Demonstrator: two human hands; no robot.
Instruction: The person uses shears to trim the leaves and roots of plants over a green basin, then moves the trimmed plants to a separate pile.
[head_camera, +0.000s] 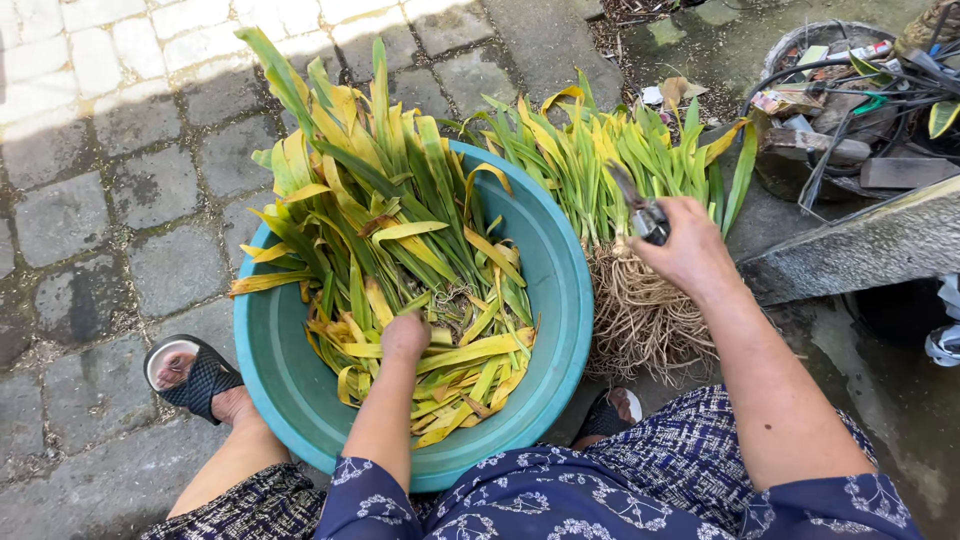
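A teal basin (560, 300) is filled with cut yellow-green leaves (390, 230), pressed by the closed left hand (405, 335). Shears (640, 210) are gripped by the right hand (690, 250) over a rooted plant clump (630, 300) beside the rim; open paving (110, 180) lies left.

Sunlit grey paving stones (120, 170) cover the ground, with a concrete ledge (860, 245) at right.

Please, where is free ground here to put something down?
The grey paving stones left of the teal basin are bare, up to the sandal. Crowded: inside the basin, the rooted plant bundle beside it, and the junk bucket top right.
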